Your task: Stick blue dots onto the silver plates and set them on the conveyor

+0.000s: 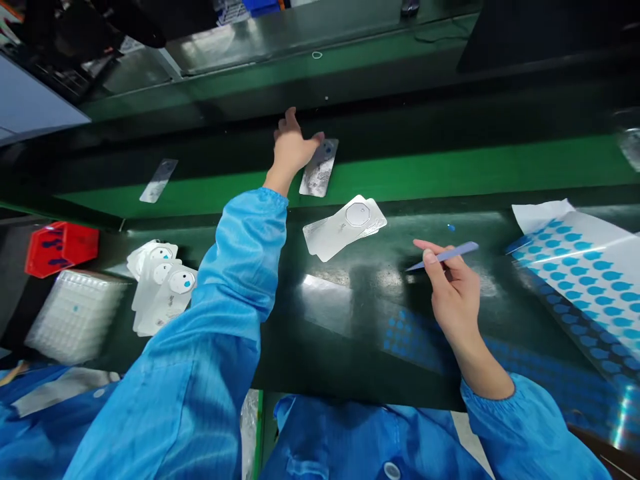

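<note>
Reaching out at 12 o'clock, left hand [293, 148] pinched silver part [319, 169] on green belt [450, 173]; right hand [450, 283] gripped tweezers [445, 256]. Could've slipped crooked, grip only at the edge.

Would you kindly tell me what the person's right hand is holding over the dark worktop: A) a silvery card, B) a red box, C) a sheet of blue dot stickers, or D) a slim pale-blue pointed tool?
D: the right hand pinches a slim pale-blue pointed tool above the dark worktop, while the left hand reaches to a silvery card on the green belt.
</note>
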A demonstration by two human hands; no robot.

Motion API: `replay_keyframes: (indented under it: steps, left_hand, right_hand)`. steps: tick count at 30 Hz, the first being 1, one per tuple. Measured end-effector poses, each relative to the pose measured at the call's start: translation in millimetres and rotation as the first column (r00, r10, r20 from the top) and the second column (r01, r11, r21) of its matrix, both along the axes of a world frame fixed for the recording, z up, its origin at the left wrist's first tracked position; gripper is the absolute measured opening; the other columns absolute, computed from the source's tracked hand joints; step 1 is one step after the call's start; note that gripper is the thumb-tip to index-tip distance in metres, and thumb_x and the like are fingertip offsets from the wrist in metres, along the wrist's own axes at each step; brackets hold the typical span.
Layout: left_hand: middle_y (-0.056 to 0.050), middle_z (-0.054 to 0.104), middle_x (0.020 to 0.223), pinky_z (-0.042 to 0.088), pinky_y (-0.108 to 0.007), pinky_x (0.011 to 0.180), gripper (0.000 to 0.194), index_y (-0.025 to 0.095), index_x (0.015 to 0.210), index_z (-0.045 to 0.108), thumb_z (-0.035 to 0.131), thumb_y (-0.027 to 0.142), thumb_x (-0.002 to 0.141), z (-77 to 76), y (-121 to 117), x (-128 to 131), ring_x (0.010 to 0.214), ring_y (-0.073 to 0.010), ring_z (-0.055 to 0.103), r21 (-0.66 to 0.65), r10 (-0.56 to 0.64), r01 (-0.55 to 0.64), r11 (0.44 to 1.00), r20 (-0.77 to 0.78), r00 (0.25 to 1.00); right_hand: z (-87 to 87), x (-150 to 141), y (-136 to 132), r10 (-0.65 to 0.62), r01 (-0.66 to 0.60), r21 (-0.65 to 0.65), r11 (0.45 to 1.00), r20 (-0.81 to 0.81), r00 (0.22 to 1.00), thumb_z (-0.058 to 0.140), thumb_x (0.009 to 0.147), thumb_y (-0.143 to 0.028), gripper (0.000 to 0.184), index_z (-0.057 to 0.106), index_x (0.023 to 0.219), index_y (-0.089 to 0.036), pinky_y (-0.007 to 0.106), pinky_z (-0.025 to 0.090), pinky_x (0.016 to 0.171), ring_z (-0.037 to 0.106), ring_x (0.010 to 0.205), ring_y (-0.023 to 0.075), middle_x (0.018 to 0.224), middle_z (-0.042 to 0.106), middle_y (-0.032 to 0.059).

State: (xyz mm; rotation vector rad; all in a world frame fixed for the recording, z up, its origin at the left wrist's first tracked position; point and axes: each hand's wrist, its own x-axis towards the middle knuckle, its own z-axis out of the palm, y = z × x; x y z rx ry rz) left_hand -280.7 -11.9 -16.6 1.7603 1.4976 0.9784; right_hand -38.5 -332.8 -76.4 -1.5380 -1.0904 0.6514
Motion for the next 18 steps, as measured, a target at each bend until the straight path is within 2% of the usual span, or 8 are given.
replay_keyframes:
  steps: [2,3,6,8,10,12,14,18]
  left_hand:
    - [-0.004,0.076,0.113,0.045,-0.044,0.122,0.026,0.017,0.120,0.069,0.083,0.036,0.109,-2.9,-18,6,0.110,-0.0210,0.064,-0.036,-0.043,0.039,0.999,-0.141,0.989]
    - [-0.004,0.075,0.107,0.047,-0.044,0.116,0.033,0.017,0.113,0.071,0.087,0.045,0.105,-5.4,-33,10,0.105,-0.0224,0.065,-0.097,-0.118,0.100,0.990,-0.207,0.971]
    - [-0.007,0.073,0.099,0.050,-0.046,0.104,0.056,0.018,0.107,0.076,0.108,0.052,0.077,-15.4,-80,21,0.104,-0.0317,0.068,-0.279,-0.389,0.294,0.914,-0.403,0.828]
    - [-0.012,0.075,0.111,0.049,-0.050,0.109,0.064,0.017,0.116,0.078,0.112,0.045,0.069,-21.9,-103,27,0.119,-0.0404,0.067,-0.282,-0.439,0.339,0.898,-0.503,0.744]
    - [-0.019,0.073,0.130,0.048,-0.054,0.114,0.068,0.015,0.125,0.077,0.110,0.041,0.072,-26.0,-116,31,0.134,-0.0465,0.063,-0.194,-0.388,0.340,0.920,-0.558,0.733]
    - [-0.021,0.071,0.139,0.048,-0.054,0.116,0.065,0.014,0.132,0.075,0.105,0.033,0.078,-24.9,-122,31,0.136,-0.0459,0.063,-0.106,-0.346,0.343,0.933,-0.523,0.779]
    - [-0.016,0.075,0.129,0.050,-0.052,0.114,0.050,0.017,0.131,0.076,0.096,0.024,0.086,-16.5,-127,28,0.126,-0.0398,0.068,-0.056,-0.350,0.360,0.931,-0.412,0.841]
    - [-0.008,0.079,0.107,0.055,-0.046,0.105,0.028,0.020,0.113,0.083,0.096,0.027,0.089,15.4,-153,14,0.113,-0.0334,0.075,-0.103,-0.456,0.454,0.885,0.008,0.890]
  right_hand:
    - [3.3,-2,2,-0.018,0.020,0.038,0.999,-0.055,0.998,0.068,0.114,-0.061,0.041,0.090,0.117,-0.026,0.040,0.054,0.081,0.060,0.077,0.0214,0.087,0.071,0.0021]
    - [5.1,-3,3,-0.033,0.038,0.060,0.997,-0.082,0.996,0.067,0.115,-0.061,0.043,0.089,0.115,-0.025,0.039,0.056,0.080,0.066,0.080,0.0218,0.091,0.076,0.0039]
    - [12.9,-3,6,-0.055,0.072,0.109,0.991,-0.155,0.986,0.071,0.113,-0.060,0.040,0.087,0.108,-0.024,0.039,0.063,0.078,0.075,0.084,0.0224,0.100,0.083,0.0072]
    - [19.9,0,2,-0.042,0.063,0.117,0.991,-0.170,0.985,0.080,0.109,-0.056,0.032,0.086,0.108,-0.025,0.038,0.066,0.074,0.076,0.080,0.0220,0.100,0.083,0.0065]
    - [26.6,5,-9,0.009,0.007,0.109,0.994,-0.145,0.989,0.085,0.106,-0.052,0.026,0.086,0.109,-0.026,0.037,0.067,0.069,0.077,0.077,0.0218,0.097,0.082,0.0058]
    - [29.8,9,-28,0.112,-0.104,0.077,0.992,-0.097,0.989,0.083,0.109,-0.048,0.023,0.087,0.110,-0.026,0.034,0.067,0.064,0.077,0.073,0.0210,0.090,0.080,0.0049]
    - [27.1,11,-48,0.226,-0.226,0.010,0.974,-0.062,0.972,0.078,0.113,-0.046,0.022,0.085,0.110,-0.026,0.031,0.065,0.061,0.076,0.069,0.0192,0.087,0.080,0.0040]
    - [6.9,9,-74,0.324,-0.326,-0.101,0.940,-0.030,0.946,0.070,0.117,-0.050,0.031,0.080,0.103,-0.024,0.029,0.064,0.058,0.076,0.065,0.0186,0.086,0.080,0.0046]
